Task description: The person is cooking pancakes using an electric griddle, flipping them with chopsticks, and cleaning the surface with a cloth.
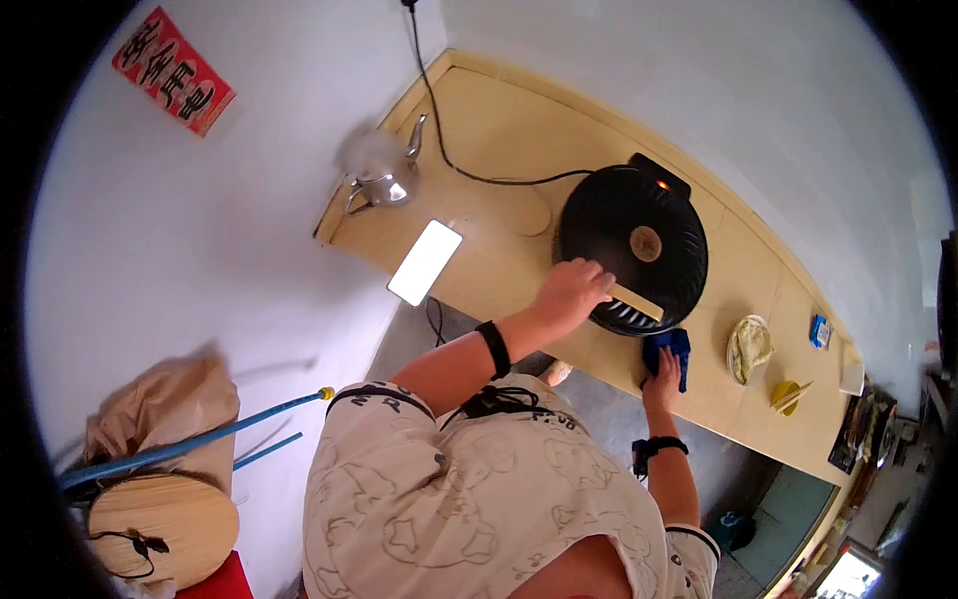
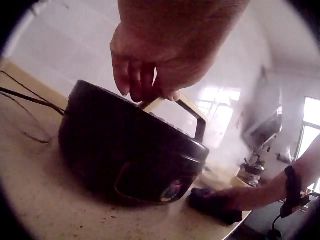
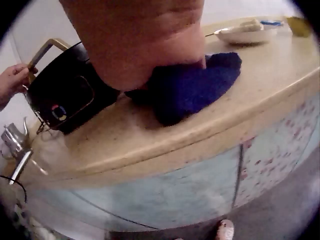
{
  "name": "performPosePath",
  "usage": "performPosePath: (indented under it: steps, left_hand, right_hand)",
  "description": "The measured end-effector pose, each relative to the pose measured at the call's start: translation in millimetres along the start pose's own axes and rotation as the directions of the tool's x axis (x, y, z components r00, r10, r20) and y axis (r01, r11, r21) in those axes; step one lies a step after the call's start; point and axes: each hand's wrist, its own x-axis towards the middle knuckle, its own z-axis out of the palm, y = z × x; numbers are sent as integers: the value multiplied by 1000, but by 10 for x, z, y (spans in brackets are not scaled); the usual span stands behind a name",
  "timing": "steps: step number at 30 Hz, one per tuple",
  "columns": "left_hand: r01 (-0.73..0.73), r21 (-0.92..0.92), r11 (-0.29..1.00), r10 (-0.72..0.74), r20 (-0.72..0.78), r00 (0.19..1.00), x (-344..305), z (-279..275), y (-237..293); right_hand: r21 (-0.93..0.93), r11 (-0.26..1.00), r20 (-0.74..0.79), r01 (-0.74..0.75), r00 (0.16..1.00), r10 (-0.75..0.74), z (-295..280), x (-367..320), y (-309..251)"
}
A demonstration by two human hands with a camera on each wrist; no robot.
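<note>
In the head view a round black electric pan (image 1: 609,220) stands on the counter, its small lamp lit orange. My left hand (image 1: 571,298) holds the pan's pale handle (image 1: 639,302); in the left wrist view the fingers of that hand (image 2: 160,60) curl over one end of the handle (image 2: 186,102). Beside the pan, near the counter's front edge, my right hand (image 1: 663,383) rests on a dark blue cloth (image 1: 684,349) with fingers extended. The right wrist view shows the cloth (image 3: 200,90) bunched under that hand (image 3: 145,45), its fingertips hidden.
A metal kettle (image 1: 387,184) and a bright-screened phone (image 1: 425,262) lie to the left. Right of the cloth stand a white bowl (image 1: 750,349) with pale contents, a yellow cup (image 1: 786,397) with sticks and a blue packet (image 1: 820,331). A black cord (image 1: 439,130) runs to the pan.
</note>
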Motion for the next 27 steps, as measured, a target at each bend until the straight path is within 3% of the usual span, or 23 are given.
performPosePath:
  steps: [1,3,4,5,7,10,12,14,17,19,21,22,23,25,26,27]
  left_hand:
    - [-18,-3,1000,18,3,1000,-5,-9,17]
    - [95,21,995,-94,-65,994,-36,-35,64]
    - [170,29,985,-169,-39,985,-50,-136,148]
    - [156,27,987,-155,-30,987,-116,-134,171]
    - [177,-91,980,-177,11,984,-307,-134,187]
    - [141,-103,985,-134,74,988,-673,-219,163]
    - [262,-144,954,-233,189,954,-922,-189,25]
    - [477,-98,873,-413,370,832,-1112,-159,-85]
    - [388,51,920,-355,524,774,-1243,-82,-66]
    - [359,194,913,-388,688,613,-1169,-31,36]
    - [378,94,921,-328,709,624,-1087,90,138]
    - [359,55,932,-292,700,652,-1022,150,213]
    - [341,17,940,-258,688,678,-948,214,291]
    - [273,43,961,-220,716,662,-823,331,397]
    - [234,74,970,-212,731,648,-778,356,439]
    - [235,86,968,-222,729,648,-745,374,469]
  right_hand:
    - [18,1000,-23,-10,1000,10,65,1,-26]
    - [27,970,-6,243,970,-243,137,-74,-208]
    - [13,944,112,330,938,-329,51,-128,-394]
    - [13,910,234,414,884,-406,-74,-189,-552]
    - [128,862,270,491,819,-507,-150,-340,-582]
    - [113,909,312,400,855,-415,-328,-474,-234]
    - [168,949,343,265,887,-308,-500,-503,49]
    - [142,978,279,150,942,-185,-441,-419,310]
    - [183,983,121,-17,993,-5,-500,-67,340]
    - [154,988,49,-32,999,24,-352,232,329]
    - [74,995,10,71,997,-72,-127,431,343]
    - [89,981,81,172,980,-180,-132,465,271]
    - [115,955,149,273,946,-288,-160,454,247]
    - [164,862,123,480,857,-501,23,232,260]
    - [205,860,256,468,822,-508,-211,99,210]
    - [266,844,269,465,806,-528,-259,-78,324]
